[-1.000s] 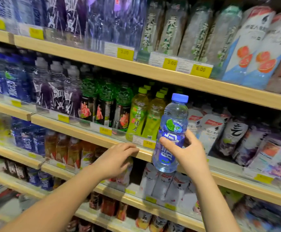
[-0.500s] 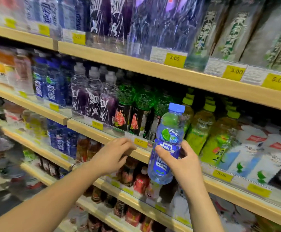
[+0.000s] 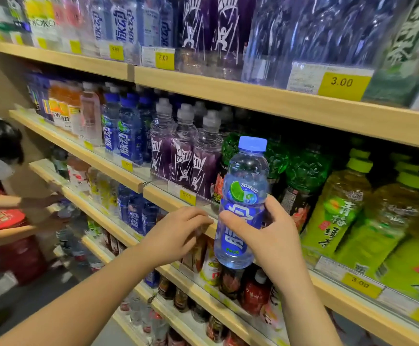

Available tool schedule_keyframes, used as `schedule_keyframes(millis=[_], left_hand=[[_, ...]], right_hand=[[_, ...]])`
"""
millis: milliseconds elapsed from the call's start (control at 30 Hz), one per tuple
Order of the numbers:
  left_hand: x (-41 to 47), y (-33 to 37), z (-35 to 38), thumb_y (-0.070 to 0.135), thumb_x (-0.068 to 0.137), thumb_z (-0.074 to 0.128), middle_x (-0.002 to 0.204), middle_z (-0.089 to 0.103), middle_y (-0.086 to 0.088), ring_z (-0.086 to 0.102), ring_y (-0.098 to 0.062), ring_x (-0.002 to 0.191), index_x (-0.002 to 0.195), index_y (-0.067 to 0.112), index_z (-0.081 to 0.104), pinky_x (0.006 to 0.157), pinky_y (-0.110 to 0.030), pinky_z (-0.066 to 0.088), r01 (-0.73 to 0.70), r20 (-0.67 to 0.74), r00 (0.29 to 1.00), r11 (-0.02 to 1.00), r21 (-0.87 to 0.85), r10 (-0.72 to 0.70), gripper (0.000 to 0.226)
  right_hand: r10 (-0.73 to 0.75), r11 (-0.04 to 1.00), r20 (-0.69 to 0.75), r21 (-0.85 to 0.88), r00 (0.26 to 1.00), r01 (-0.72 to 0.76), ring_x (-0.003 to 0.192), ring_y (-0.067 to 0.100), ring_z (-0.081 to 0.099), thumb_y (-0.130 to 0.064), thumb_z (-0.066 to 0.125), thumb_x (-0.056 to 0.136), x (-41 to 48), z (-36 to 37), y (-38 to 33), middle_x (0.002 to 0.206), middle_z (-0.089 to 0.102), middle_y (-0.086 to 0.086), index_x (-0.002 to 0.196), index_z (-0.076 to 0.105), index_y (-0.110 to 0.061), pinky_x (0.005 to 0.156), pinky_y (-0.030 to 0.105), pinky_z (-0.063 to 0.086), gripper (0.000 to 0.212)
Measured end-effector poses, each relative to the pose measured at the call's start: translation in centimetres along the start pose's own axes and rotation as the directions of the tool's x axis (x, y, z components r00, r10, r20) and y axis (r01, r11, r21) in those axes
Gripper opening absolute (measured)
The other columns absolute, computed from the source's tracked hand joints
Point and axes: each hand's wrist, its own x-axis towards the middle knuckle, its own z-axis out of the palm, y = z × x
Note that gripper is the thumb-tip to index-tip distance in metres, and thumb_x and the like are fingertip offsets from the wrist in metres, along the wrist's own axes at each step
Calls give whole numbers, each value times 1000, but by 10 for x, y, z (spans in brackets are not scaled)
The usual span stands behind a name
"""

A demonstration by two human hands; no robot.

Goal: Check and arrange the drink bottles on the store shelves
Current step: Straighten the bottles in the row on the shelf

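The clear, blue-tinted bottle (image 3: pixel 247 171) with a blue cap is held upright in front of the middle shelf (image 3: pixel 158 196), before the dark green bottles (image 3: pixel 306 171); its blue label shows a lime slice, "3D" and large white characters; the right hand (image 3: pixel 273 236) grips it round the middle; the left hand (image 3: pixel 176 233) is loosely curled beside it, holding nothing; the yellow price tag (image 3: pixel 188 196) reads 5.00; the upper price tag (image 3: pixel 342 82) reads 3.00.

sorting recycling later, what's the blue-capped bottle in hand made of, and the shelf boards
The bottle looks like clear, glossy plastic: it is see-through above the label and light glints on it. Its cap looks like opaque blue plastic. The shelf board looks like pale wood or wood-look laminate with a matte face; which of the two cannot be told.
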Motion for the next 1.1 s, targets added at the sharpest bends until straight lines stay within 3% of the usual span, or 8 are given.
schedule_keyframes(millis=[200,367,633,733,867,1100], left_hand=[[-8,-57,-14,18,91,54,142,44,12,42,-9,131,141,27,47,110,-34,40,49,-7,999,999,-19,-49,52],[-19,-106,-32,19,93,53,147,39,13,41,-8,132,143,30,46,110,-29,40,-3,20,1000,998,-61,4,52],[-23,-163,-50,26,95,53,149,35,9,40,-15,132,147,30,39,102,-37,41,-116,110,986,992,-55,122,54],[-22,-178,-52,28,95,52,150,34,8,36,-16,136,146,30,38,101,-39,35,-78,103,991,997,-18,79,53],[-29,-198,-55,21,93,53,144,42,2,38,-20,132,144,23,43,110,-36,32,-119,45,992,992,43,117,52],[-38,-222,-54,17,94,50,145,43,-6,44,-23,129,146,17,43,108,-36,39,-151,34,988,988,45,149,52]], right_hand=[[22,1000,-17,17,1000,-21,92,2,75,-52,89,62,18,43,-2,104,77,-18,113,70,-37,69,12,56,56],[32,999,-90,16,995,-30,93,2,75,-59,89,60,31,96,-8,105,77,-18,103,70,-49,70,16,58,48],[54,999,-198,17,979,-51,93,4,75,-56,92,58,47,166,-14,105,78,-15,103,72,-47,69,16,58,50],[65,998,-213,34,975,-59,95,6,75,-57,92,58,53,180,-17,106,78,-13,106,72,-42,70,17,58,53],[72,997,-184,27,980,-68,93,4,74,-50,89,60,66,190,-14,104,78,-15,109,71,-36,69,14,57,54],[49,997,-108,-59,993,-56,87,-5,72,-38,91,67,92,205,2,98,76,-24,104,68,-39,65,8,53,44]])
